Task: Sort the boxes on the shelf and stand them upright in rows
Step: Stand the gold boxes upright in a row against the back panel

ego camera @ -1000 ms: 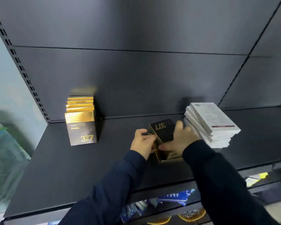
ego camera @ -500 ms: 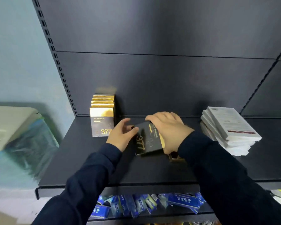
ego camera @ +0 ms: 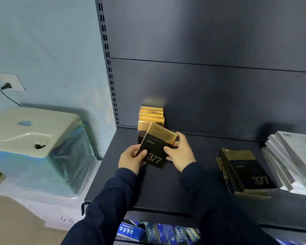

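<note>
Both hands hold one black-and-gold box marked 377 (ego camera: 155, 147), tilted, just in front of a row of the same boxes standing upright (ego camera: 152, 116) at the shelf's back left. My left hand (ego camera: 131, 159) grips its lower left corner, and my right hand (ego camera: 179, 152) holds its right edge. A small pile of more 377 boxes (ego camera: 244, 172) lies flat on the dark shelf (ego camera: 166, 191) to the right. Beside that pile sits a slanted stack of white boxes (ego camera: 290, 160).
Left of the shelf stands a beige and blue appliance wrapped in plastic film (ego camera: 34, 149), under a wall socket with a plug (ego camera: 11, 84). Blue packets (ego camera: 157, 232) fill the shelf below. A slotted upright (ego camera: 108, 64) marks the shelf's left end.
The 377 box has been carried left from the flat pile to the standing row and turned from lying to near upright. My view has swung left.
</note>
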Tool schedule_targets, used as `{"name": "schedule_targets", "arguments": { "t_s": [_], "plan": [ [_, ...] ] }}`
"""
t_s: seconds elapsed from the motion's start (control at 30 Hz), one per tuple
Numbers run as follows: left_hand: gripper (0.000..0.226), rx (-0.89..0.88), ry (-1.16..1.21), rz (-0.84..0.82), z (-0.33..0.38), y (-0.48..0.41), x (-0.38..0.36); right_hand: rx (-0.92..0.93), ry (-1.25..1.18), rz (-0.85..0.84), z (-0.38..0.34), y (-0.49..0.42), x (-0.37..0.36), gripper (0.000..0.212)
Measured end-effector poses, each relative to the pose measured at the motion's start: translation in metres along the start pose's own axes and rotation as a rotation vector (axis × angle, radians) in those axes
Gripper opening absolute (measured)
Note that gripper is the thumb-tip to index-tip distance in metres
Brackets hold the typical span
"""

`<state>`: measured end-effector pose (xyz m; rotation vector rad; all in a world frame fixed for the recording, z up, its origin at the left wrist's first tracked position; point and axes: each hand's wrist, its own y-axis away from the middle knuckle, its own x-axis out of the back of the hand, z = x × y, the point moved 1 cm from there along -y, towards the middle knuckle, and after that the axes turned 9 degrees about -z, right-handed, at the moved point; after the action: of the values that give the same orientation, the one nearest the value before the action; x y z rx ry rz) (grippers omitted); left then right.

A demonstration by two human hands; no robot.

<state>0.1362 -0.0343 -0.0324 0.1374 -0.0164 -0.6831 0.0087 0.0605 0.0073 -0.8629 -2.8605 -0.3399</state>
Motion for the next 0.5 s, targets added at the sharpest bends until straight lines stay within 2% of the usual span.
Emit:
{"name": "schedule_targets", "arguments": {
  "t_s": [0.07, 0.13, 0.23, 0.3, 0.4, 0.5],
  "plan": [
    [0.017, -0.031, -0.072, 0.06, -0.008, -0.006, 0.006, -0.035, -0.138, 0.063, 0.015, -0.014, -0.013, 0.05],
    [0.021, -0.068, -0.28, 0.119, -0.013, -0.013, 0.012, -0.086, -0.366, 0.091, 0.022, -0.023, -0.021, 0.034],
    [0.029, -0.038, -0.426, 0.239, -0.02, -0.021, 0.018, -0.104, -0.567, 0.123, 0.025, -0.03, -0.027, 0.04],
    [0.03, -0.019, -0.441, 0.248, -0.022, -0.023, 0.018, -0.079, -0.519, 0.139, 0.029, -0.031, -0.031, 0.039],
    [0.028, -0.038, -0.538, 0.23, -0.025, -0.022, 0.016, -0.004, -0.304, 0.145, 0.037, -0.033, -0.032, 0.034],
    [0.023, -0.062, -0.495, 0.276, -0.025, -0.022, 0.015, 0.04, -0.169, 0.206, 0.037, -0.035, -0.03, 0.028]
  ]
}}
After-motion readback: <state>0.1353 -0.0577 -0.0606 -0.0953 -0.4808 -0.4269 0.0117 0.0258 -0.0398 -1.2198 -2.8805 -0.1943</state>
